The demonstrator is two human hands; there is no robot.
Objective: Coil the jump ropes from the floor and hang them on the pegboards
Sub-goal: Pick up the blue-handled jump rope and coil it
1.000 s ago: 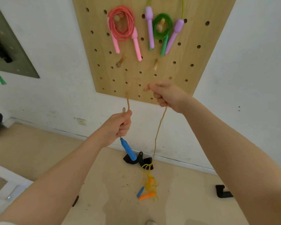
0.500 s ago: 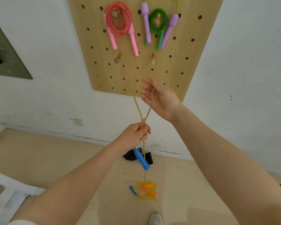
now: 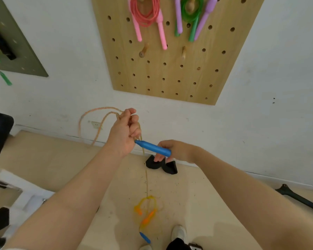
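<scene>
My left hand (image 3: 124, 130) grips a tan braided jump rope (image 3: 98, 121), whose loops arc out to the left of my fist. Its blue handle (image 3: 153, 147) sticks out to the right below that hand. The rope's strand drops to the floor, where the other blue handle (image 3: 145, 238) lies. My right hand (image 3: 175, 150) is low, just behind the blue handle's end, fingers loosely curled downward with nothing visibly held. A yellow rope with orange handles (image 3: 146, 213) lies tangled on the floor. The wooden pegboard (image 3: 170, 74) has two bare pegs (image 3: 143, 51).
A pink rope (image 3: 146, 13) and a green rope with purple handles (image 3: 192, 11) hang coiled on the pegboard. A grey-green board (image 3: 22, 56) is on the wall at left. Black objects (image 3: 161, 166) lie by the wall; another (image 3: 300, 198) is at right. My shoe (image 3: 178, 233) is below.
My right hand let the rope loop go and dropped from near the pegboard to beside the blue handle. My left hand now holds the gathered loops, which swing out to the left.
</scene>
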